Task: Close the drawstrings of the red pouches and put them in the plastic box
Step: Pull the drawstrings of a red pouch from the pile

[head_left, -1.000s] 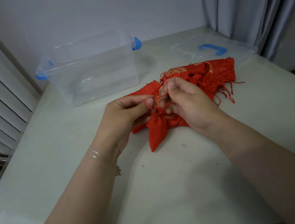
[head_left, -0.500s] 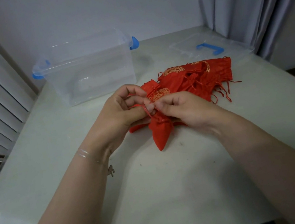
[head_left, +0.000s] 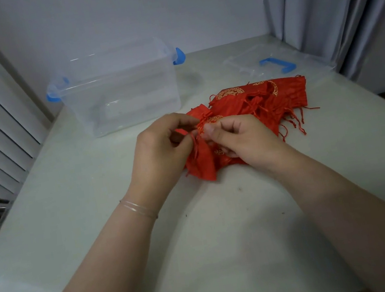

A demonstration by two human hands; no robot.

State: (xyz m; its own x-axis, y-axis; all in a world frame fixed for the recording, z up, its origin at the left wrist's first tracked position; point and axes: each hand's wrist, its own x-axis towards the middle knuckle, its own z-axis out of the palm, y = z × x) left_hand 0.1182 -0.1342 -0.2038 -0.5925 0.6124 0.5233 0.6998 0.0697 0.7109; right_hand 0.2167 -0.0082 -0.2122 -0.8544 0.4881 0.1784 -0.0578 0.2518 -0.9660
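Both hands pinch one red pouch (head_left: 200,160) by its strings, the left hand (head_left: 161,148) and right hand (head_left: 244,136) close together over the table (head_left: 204,246), and the open plastic box (head_left: 119,89) sits farther back, nearer the left hand.

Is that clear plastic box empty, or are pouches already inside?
Empty: through the plastic box walls nothing red shows, and its lid lies off beside it.
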